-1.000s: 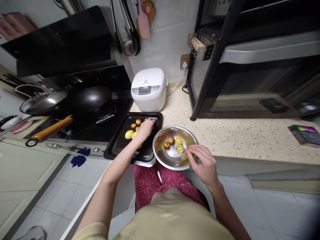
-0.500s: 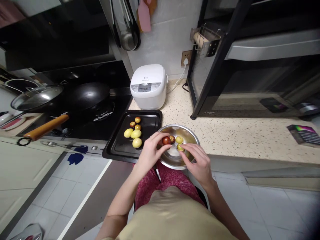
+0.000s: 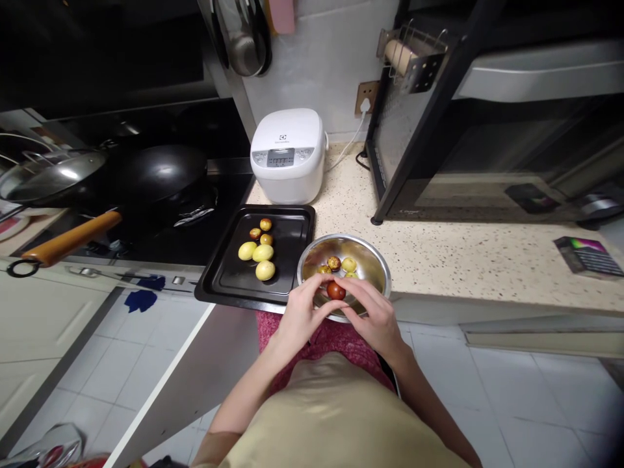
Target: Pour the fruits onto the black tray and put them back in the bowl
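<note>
Both my hands meet over the near side of a steel bowl (image 3: pixel 381 266). Between their fingertips is a shiny red-brown jujube (image 3: pixel 336 290). My left hand (image 3: pixel 305 312) grips it from the left, thumb and fingers curled round. From the right, my right hand (image 3: pixel 371 314) closes on the same fruit. Inside the bowl lie several more jujubes, among them a speckled brown one (image 3: pixel 334 262) and a pale yellow-green one (image 3: pixel 349 264). Left of the bowl, a black baking tray (image 3: pixel 227 276) bears small brownish fruits (image 3: pixel 266 224) and larger yellow ones (image 3: pixel 265 270).
Behind the tray stands a white rice cooker (image 3: pixel 287 156), plugged into the wall socket (image 3: pixel 366 97). A wok (image 3: pixel 163 172) with a wooden handle (image 3: pixel 73 239) sits on the stove at left. An oven (image 3: pixel 487 156) is at right, with a small dark box (image 3: pixel 589 255) on the counter.
My right hand has let go of a yellow-green jujube and moved left to the red-brown one. My left hand has brought that fruit nearer to me, over the bowl's near side.
</note>
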Demonstrator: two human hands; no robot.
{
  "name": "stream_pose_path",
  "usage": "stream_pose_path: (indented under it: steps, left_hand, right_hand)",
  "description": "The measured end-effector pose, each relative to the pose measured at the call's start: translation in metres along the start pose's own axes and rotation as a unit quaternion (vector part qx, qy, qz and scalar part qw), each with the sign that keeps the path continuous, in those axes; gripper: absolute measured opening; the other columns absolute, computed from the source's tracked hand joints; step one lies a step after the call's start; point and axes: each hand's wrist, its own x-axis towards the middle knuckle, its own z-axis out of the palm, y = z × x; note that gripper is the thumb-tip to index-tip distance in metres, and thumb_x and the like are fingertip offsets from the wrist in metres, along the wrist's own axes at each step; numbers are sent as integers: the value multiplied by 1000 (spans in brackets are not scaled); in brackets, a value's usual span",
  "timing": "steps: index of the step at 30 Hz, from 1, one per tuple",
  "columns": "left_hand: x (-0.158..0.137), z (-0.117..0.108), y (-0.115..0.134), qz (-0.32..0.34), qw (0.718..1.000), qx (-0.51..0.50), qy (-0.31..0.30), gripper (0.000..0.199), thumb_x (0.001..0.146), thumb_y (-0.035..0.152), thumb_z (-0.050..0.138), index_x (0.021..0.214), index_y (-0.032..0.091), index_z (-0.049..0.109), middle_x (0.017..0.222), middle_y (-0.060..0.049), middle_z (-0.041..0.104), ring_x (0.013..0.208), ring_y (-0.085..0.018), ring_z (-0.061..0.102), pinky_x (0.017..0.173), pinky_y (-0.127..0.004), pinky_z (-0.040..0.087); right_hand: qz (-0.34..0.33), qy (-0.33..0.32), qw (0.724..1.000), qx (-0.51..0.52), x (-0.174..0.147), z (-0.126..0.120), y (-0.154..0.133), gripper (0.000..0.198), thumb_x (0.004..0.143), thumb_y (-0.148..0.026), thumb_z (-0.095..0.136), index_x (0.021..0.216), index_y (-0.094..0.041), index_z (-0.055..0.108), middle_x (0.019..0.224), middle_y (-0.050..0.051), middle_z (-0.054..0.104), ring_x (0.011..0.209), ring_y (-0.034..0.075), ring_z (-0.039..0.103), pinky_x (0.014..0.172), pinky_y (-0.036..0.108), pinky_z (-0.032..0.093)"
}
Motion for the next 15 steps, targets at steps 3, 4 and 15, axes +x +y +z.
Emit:
stream_pose_path:
  steps: [3,4,15]
  left_hand:
    - [0,-1,0,-19,1000,-14,-11,33,92,35,78,119,23,64,107,-4,76,91,-19,75,85,-30,61]
    - [0,-2,-1,-26,999,-24,-17,33,92,35,77,120,24,64,109,-4,77,92,-19,75,85,-30,62]
    - [10,-23,-24,17,994,104,9,14,103,25,60,115,22,66,117,-8,75,112,-23,71,101,-39,57]
  right_hand:
    - [17,-7,1000,0,0,2,-2,48,96,-9,58,139,-29,63,125,6,75,115,21,72,105,40,60]
    - [27,-8,1000,-2,1,2,-3,46,95,-10,58,137,-29,63,124,6,75,115,22,72,105,40,60]
    - [135,-156,977,-52,21,0,0,25,89,-10,62,110,-23,62,106,7,73,99,26,72,85,38,58]
